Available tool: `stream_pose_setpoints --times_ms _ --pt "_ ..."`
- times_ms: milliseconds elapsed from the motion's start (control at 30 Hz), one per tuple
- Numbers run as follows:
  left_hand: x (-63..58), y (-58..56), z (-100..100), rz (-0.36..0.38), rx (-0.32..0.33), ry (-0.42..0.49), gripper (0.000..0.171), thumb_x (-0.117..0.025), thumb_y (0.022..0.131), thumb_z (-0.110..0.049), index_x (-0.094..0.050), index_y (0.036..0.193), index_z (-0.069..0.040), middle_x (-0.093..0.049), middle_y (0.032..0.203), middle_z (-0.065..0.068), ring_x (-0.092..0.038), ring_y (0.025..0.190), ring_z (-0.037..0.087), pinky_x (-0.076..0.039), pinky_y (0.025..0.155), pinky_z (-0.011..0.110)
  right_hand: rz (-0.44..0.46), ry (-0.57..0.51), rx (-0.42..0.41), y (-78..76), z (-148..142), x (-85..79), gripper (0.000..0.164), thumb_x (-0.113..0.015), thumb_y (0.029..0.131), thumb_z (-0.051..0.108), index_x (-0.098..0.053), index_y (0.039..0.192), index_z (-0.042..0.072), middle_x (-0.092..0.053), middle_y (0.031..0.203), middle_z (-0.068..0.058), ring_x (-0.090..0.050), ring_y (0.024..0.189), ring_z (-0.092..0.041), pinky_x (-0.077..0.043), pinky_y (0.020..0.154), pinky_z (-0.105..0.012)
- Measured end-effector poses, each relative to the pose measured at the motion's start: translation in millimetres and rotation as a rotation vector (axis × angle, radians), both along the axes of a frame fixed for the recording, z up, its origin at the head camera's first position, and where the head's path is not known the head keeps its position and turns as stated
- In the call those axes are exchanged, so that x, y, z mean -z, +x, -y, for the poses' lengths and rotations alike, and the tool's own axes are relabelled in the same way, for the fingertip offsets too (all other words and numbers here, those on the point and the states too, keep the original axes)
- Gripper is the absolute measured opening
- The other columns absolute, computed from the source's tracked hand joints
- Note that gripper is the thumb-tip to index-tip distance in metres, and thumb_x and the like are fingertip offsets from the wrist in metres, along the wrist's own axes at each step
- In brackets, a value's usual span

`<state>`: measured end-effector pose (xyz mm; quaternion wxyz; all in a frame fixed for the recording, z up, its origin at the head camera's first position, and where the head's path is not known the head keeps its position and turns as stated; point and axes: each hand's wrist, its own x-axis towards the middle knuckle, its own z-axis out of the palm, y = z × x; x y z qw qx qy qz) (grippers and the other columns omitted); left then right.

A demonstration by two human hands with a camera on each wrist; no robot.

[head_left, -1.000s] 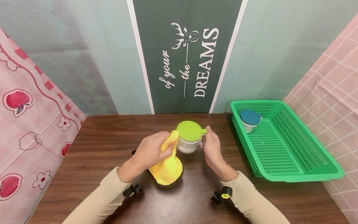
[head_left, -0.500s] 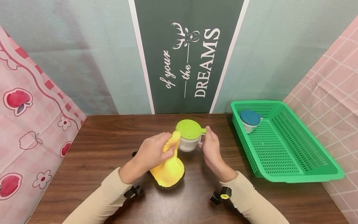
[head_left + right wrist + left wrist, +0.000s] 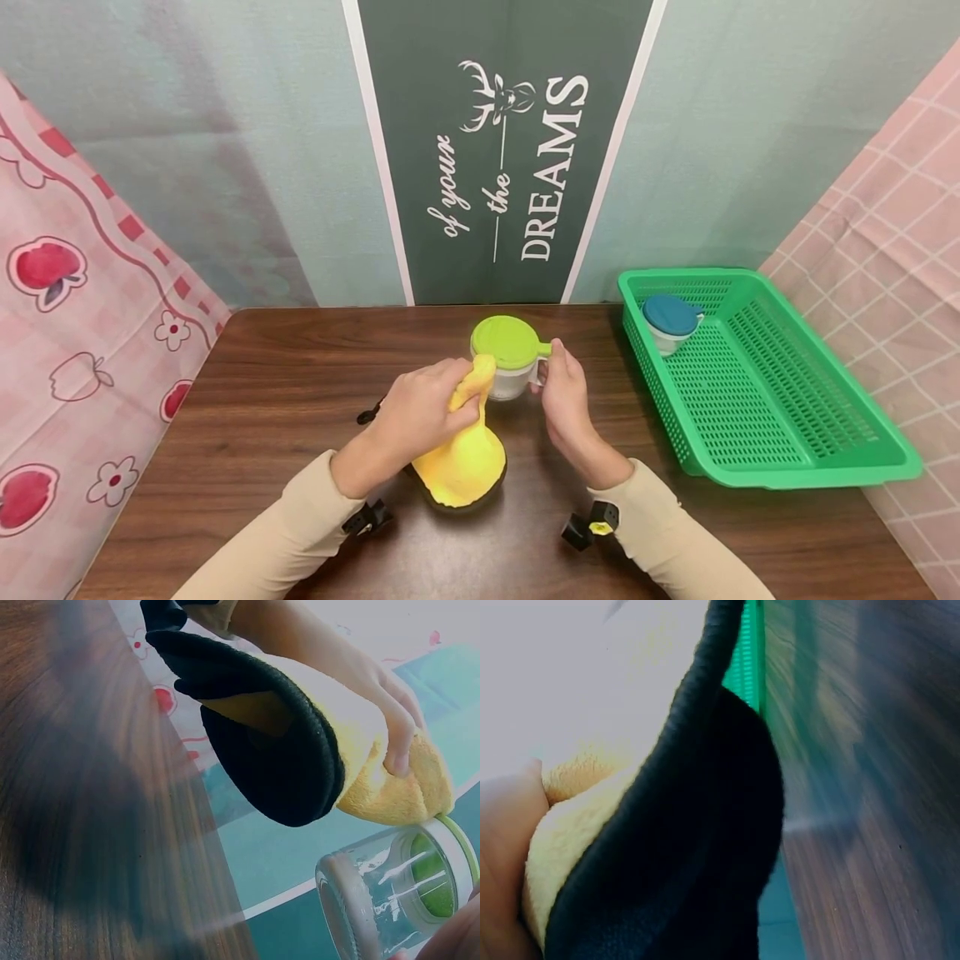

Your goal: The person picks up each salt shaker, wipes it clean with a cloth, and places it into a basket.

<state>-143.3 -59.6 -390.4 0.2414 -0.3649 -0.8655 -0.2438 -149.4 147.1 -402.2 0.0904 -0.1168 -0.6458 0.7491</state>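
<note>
My left hand (image 3: 423, 408) grips a yellow cloth (image 3: 461, 471) with a black underside and edging; its lower part hangs loose below the fingers. The bunched top of the cloth (image 3: 409, 787) meets the lid rim of a clear jar (image 3: 375, 889) in the right wrist view. This jar has a light green lid (image 3: 506, 342) and a side handle, which my right hand (image 3: 566, 400) pinches between thumb and fingers. The left wrist view is mostly filled by the cloth (image 3: 577, 847) and its black side.
A green plastic basket (image 3: 795, 475) stands at the right on the brown wooden table (image 3: 285, 358). Inside its far left corner sits a similar jar with a blue lid (image 3: 670, 315). Printed curtains (image 3: 300, 167) hang behind and at both sides.
My left hand has moved to the right with the cloth, whose top now overlaps the jar's lower lid edge more. The jar has shifted slightly away from me in my right hand.
</note>
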Motion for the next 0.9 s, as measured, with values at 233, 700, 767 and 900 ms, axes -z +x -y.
stream_pose_setpoints --times_ms 233,700,767,900 --pt "-1.3 1.5 -6 -0.045 -0.013 -0.013 0.026 -0.071 0.079 -0.021 -0.063 0.101 -0.009 -0.065 0.084 0.001 -0.055 0.061 0.014 -0.051 0.052 0.034 -0.029 0.025 0.0 1.4 1 0.5 0.042 -0.034 0.112 0.022 -0.04 0.073 0.009 -0.035 0.067 -0.006 -0.043 0.066 -0.019 -0.04 0.064 -0.03" --pt "-5.5 6.1 -23 -0.107 -0.018 -0.04 0.028 -0.073 0.078 -0.021 -0.064 0.101 -0.008 -0.066 0.082 0.0 -0.055 0.057 0.013 -0.048 0.048 0.032 -0.049 0.066 -0.011 4.8 3 1.7 0.036 -0.035 0.112 0.024 -0.051 0.084 0.009 -0.042 0.074 -0.003 -0.045 0.069 -0.015 -0.042 0.064 -0.026" --pt "-6.1 6.8 -26 -0.115 -0.02 -0.042 0.027 -0.073 0.078 -0.021 -0.064 0.101 -0.008 -0.065 0.08 0.001 -0.055 0.056 0.014 -0.048 0.047 0.033 -0.055 0.071 -0.016 5.5 4 1.8 0.036 -0.035 0.112 0.023 -0.051 0.083 0.008 -0.042 0.073 -0.003 -0.045 0.068 -0.015 -0.042 0.064 -0.026" --pt "-6.6 8.3 -32 -0.133 -0.033 -0.037 0.025 -0.074 0.078 -0.022 -0.064 0.097 -0.009 -0.06 0.073 0.0 -0.051 0.052 0.014 -0.045 0.044 0.032 -0.077 0.053 -0.024 7.8 6 1.0 0.035 -0.035 0.111 0.021 -0.051 0.083 0.008 -0.041 0.073 -0.005 -0.044 0.067 -0.017 -0.041 0.064 -0.028"
